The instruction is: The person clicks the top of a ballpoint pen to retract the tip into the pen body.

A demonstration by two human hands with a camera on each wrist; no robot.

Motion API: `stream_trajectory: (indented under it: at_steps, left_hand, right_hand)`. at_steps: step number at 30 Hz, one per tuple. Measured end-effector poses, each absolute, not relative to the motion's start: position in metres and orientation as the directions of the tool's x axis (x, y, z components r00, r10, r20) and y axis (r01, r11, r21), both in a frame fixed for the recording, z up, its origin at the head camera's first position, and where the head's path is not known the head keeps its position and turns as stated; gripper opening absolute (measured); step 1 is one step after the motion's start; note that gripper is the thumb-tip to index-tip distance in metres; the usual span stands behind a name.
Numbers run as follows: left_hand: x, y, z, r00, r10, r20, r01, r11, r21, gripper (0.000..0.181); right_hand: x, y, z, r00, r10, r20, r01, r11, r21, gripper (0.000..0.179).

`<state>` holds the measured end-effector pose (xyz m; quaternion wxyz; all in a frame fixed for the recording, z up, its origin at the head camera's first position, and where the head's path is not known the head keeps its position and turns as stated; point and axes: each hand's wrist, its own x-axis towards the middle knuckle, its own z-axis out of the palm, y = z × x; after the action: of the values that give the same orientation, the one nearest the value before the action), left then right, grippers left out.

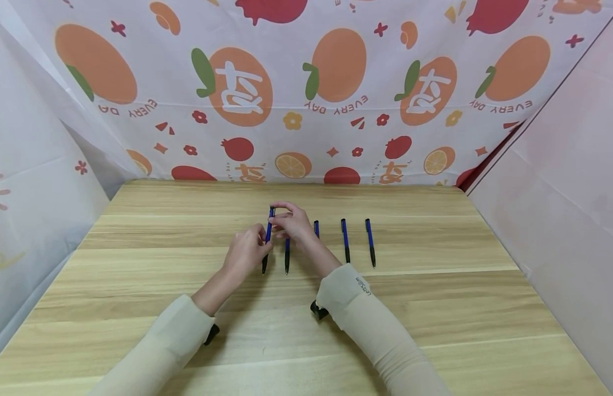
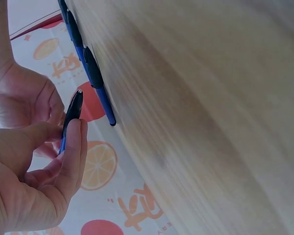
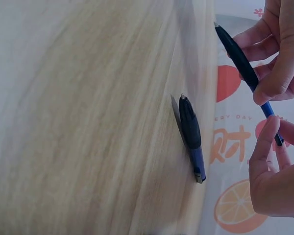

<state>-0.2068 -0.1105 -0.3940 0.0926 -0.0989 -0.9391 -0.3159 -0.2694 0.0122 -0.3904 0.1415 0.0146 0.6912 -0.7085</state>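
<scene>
Both hands hold one blue pen [image 1: 269, 232] with a black grip, raised above the table near its far side. My left hand [image 1: 246, 252] pinches the barrel around its middle, thumb on one side and fingers on the other. At the top end, the thumb and fingers of my right hand [image 1: 295, 224] pinch the pen. In the right wrist view, the pen's dark grip [image 3: 240, 61] ends in a bare metal tip. Just right of the held pen, a matching pen [image 1: 287, 257] lies on the table, its upper part hidden behind my right hand.
Further right lie more blue pens in a row: one partly covered by the right hand [image 1: 316, 227], another pen [image 1: 345, 241] and the rightmost pen [image 1: 370, 242]. The wooden table [image 1: 410, 330] ends at a fruit-printed cloth [image 1: 293, 137] behind.
</scene>
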Motion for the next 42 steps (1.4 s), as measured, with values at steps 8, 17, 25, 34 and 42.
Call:
stream_trajectory:
  at_steps: [8, 17, 25, 34, 42]
  left_hand:
    - [-0.2073, -0.11, -0.3943, -0.966, 0.119, 0.231, 0.236, 0.772, 0.591, 0.012]
    - [-0.2072, -0.11, -0.3948, -0.961, 0.12, 0.249, 0.247, 0.774, 0.582, 0.012]
    - [-0.2064, -0.1105, -0.396, -0.955, 0.124, 0.27, 0.262, 0.78, 0.568, 0.012]
    - [-0.2066, -0.1102, -0.3972, -0.955, 0.119, 0.272, 0.263, 0.768, 0.584, 0.012]
    - [-0.2065, -0.1096, -0.3968, -0.954, 0.117, 0.278, 0.264, 0.768, 0.583, 0.011]
  right_hand:
    - [-0.2693, 0.012, -0.3906, -0.963, -0.178, -0.204, 0.211, -0.022, -0.977, 0.038]
    - [-0.2687, 0.0118, -0.3913, -0.964, -0.178, -0.199, 0.205, -0.014, -0.979, 0.036]
    - [-0.2658, 0.0108, -0.3901, -0.958, -0.191, -0.212, 0.229, -0.074, -0.971, 0.035]
    - [-0.2647, 0.0108, -0.3917, -0.96, -0.177, -0.219, 0.233, -0.06, -0.971, 0.034]
    - [-0.2643, 0.0082, -0.3936, -0.965, -0.163, -0.205, 0.218, -0.067, -0.974, 0.036]
